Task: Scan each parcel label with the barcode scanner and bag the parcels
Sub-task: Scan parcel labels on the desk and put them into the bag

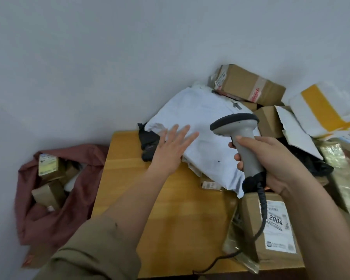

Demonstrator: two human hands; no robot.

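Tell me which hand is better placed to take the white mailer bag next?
Left. The left hand is open, fingers reaching over the white mailer bag, while the right hand grips the barcode scanner.

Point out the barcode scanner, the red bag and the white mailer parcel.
barcode scanner (243,136): head view, on its grey neck below the head.
red bag (49,223): head view, on its front cloth.
white mailer parcel (202,110): head view, on its bare upper face.

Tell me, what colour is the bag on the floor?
Dusty reddish-pink; the bag shows in the head view.
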